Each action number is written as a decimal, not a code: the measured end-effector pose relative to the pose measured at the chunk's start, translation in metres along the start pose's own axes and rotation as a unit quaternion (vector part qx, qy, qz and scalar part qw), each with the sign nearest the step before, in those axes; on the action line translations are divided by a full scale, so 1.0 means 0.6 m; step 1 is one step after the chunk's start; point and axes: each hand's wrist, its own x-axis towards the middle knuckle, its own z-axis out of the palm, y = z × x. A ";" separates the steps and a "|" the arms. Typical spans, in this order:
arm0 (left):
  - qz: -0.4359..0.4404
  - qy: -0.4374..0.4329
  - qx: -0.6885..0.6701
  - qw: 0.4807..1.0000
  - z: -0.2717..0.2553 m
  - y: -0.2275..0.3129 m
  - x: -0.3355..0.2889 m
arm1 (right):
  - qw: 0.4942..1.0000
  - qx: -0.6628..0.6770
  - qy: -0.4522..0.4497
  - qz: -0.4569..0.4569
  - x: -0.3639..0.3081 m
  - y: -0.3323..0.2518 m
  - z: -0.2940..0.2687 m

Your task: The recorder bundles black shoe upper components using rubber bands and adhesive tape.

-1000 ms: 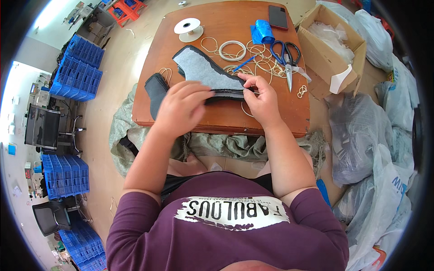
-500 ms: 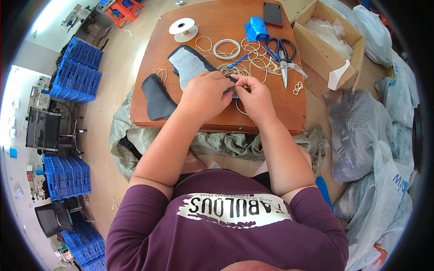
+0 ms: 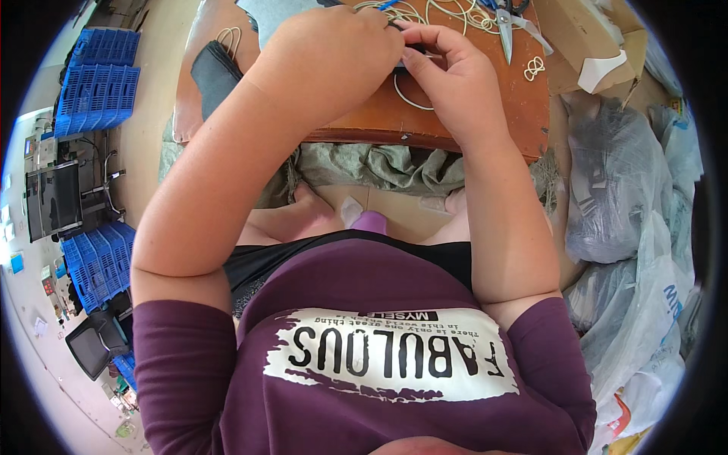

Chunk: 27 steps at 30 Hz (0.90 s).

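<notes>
**Fabric stack held in the fingers, its far end out of view**

A grey, black-edged fabric stack [image 3: 269,19] is held over the brown table [image 3: 523,110], back from the front edge. Bare tabletop is left between the hands and that edge, and beside the right hand [image 3: 459,80], as far as the small cord loops [image 3: 535,68]. On the left, room is narrowed by a dark fabric pile [image 3: 216,76].

The stack's edge is pinched by the right thumb and forefinger. Most of the stack is covered by the left hand [image 3: 341,49], whose fingertips are hidden; their grip cannot be told. The scissors [image 3: 506,36] are cut off above.
</notes>
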 end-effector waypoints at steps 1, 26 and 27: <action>0.000 -0.001 -0.005 1.000 -0.016 0.004 0.007 | 1.000 0.027 0.003 -0.004 0.000 0.001 0.000; -0.257 0.254 -0.900 0.241 0.077 -0.155 -0.054 | 0.960 -0.209 0.004 -0.186 0.008 0.007 0.006; -0.327 0.290 -0.857 0.274 0.069 -0.177 -0.060 | 0.960 -0.207 0.004 -0.190 0.007 0.002 0.005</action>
